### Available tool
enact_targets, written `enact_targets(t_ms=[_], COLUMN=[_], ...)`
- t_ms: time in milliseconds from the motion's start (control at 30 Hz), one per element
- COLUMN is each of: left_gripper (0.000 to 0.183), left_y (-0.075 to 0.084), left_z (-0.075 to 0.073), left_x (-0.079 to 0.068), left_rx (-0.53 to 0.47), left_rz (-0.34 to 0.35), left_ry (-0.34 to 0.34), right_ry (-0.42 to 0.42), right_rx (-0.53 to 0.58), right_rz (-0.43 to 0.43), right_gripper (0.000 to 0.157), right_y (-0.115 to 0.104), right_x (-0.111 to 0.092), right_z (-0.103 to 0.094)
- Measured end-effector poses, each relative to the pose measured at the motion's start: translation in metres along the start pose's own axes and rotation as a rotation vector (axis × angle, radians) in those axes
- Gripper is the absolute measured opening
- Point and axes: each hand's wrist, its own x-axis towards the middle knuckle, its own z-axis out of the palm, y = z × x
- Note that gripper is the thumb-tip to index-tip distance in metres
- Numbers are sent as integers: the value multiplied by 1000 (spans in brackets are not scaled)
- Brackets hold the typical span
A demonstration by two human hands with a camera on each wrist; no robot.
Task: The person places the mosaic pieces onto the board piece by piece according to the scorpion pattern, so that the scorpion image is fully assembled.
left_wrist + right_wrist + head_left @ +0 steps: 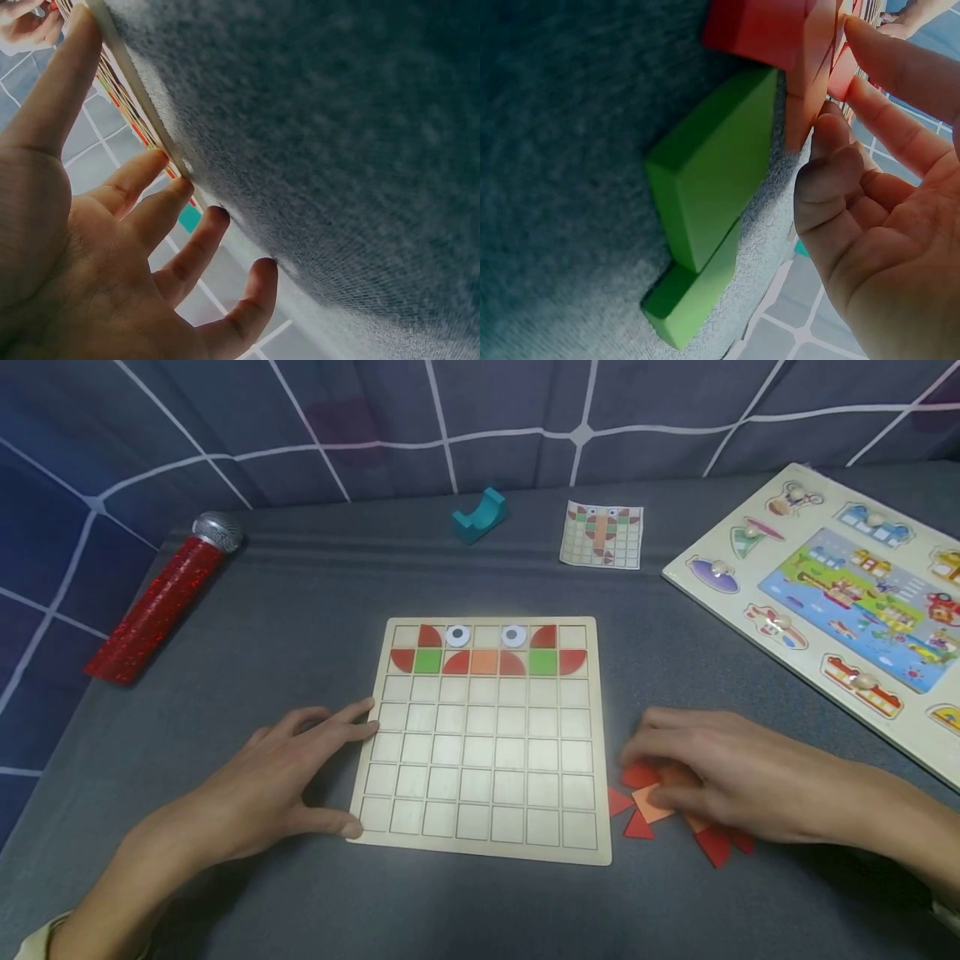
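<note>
Head view: your left hand (262, 785) spreads wide, empty, against the left side of the wooden grid board (480, 752); just right of it, your right hand (716, 768) bends over loose tiles (651, 803), its hold unclear.

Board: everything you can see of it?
The board is thin, roughly square and pale, wood-looking, with rounded corners, a plain rim and a seven-by-seven grid of lined cells. It lies flat on the grey table. Its far row holds two eyes and two red pieces; the next is full: four red pieces, two green squares, one orange square. The other five rows are bare. The left hand touches its left edge.
</note>
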Motion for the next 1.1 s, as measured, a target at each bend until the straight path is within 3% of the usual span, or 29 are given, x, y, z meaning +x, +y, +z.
enact_targets(t_ms=[400, 700, 967, 1100], left_gripper=[102, 103, 102, 103], left_y=[1, 0, 0, 0], left_z=[-1, -1, -1, 0], left_x=[2, 1, 1, 2], left_rx=[-4, -3, -2, 0], left_rz=[-22, -35, -29, -35], left_ry=[-24, -35, -29, -33], right_ry=[20, 82, 23, 35], right_rx=[32, -155, -271, -329], right_rz=[33, 50, 105, 140], right_gripper=[27, 40, 49, 54], right_y=[1, 16, 49, 58], right_x=[-1, -17, -42, -49], right_z=[0, -6, -7, -5])
